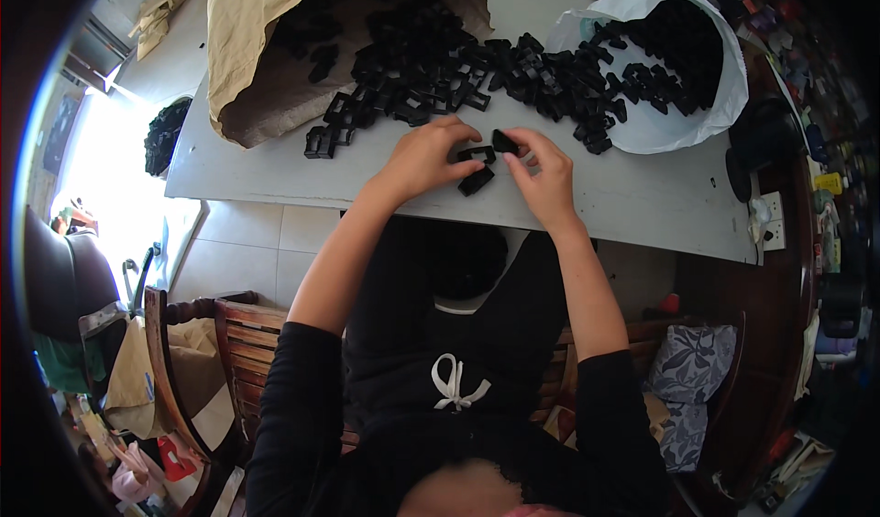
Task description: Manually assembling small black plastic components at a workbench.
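Above the near edge of the grey table, my left hand (426,158) pinches a small black plastic frame (478,153) with a rectangular opening. Just to its right, my right hand (547,176) grips a small solid-looking black plastic piece (503,142) between thumb and fingers. The two pieces are close together; whether they touch I cannot tell. Under my left fingertips lies another black block-shaped piece (476,181). A heap of similar black plastic pieces (431,82) spreads across the table beyond my hands, frames on the left and narrower parts on the right.
A brown paper sack (243,49) lies open at the far left, spilling pieces. At the far right, a white plastic bag (724,118) holds more. The grey table (660,196) ends just before my lap. A wooden bench (247,343) is behind me, a wall socket (775,221) at right.
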The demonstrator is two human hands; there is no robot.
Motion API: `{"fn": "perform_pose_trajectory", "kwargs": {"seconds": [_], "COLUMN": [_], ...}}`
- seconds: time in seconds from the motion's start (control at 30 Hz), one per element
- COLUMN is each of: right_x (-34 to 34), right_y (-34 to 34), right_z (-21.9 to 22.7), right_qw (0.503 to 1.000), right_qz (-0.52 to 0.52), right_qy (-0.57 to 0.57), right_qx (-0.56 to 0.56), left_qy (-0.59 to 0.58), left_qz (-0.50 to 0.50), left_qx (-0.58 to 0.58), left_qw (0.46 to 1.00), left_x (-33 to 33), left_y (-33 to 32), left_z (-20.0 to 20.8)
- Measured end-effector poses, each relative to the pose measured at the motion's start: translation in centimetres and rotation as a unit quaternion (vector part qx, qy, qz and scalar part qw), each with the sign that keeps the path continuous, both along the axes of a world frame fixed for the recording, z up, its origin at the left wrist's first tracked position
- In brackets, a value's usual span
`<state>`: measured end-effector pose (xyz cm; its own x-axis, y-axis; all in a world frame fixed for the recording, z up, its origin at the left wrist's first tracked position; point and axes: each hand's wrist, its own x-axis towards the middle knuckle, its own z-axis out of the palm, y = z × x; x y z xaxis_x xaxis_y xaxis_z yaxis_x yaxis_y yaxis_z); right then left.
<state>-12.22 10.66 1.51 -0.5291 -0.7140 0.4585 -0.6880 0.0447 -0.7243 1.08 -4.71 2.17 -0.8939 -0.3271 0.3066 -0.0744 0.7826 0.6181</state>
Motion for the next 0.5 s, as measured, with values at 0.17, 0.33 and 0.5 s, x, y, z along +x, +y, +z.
{"fn": "perform_pose_trajectory", "kwargs": {"seconds": [0.17, 0.33, 0.5], "right_x": [0.5, 0.1, 0.3], "right_y": [-0.7, -1.0, -0.8], "right_z": [-1.3, -1.0, -2.3], "right_qw": [0.988, 0.984, 0.996], "right_qz": [0.072, 0.09, 0.071], "right_qy": [0.139, 0.153, -0.034], "right_qx": [-0.017, -0.019, -0.039], "left_qy": [-0.012, -0.003, 0.005], "left_qz": [-0.047, -0.066, -0.076], "left_qx": [0.155, 0.176, 0.217], "left_qw": [0.987, 0.982, 0.973], "left_x": [-0.1, -0.1, 0.1], "left_y": [-0.3, -0.6, -0.8], "left_z": [-1.0, -1.5, -2.4]}}
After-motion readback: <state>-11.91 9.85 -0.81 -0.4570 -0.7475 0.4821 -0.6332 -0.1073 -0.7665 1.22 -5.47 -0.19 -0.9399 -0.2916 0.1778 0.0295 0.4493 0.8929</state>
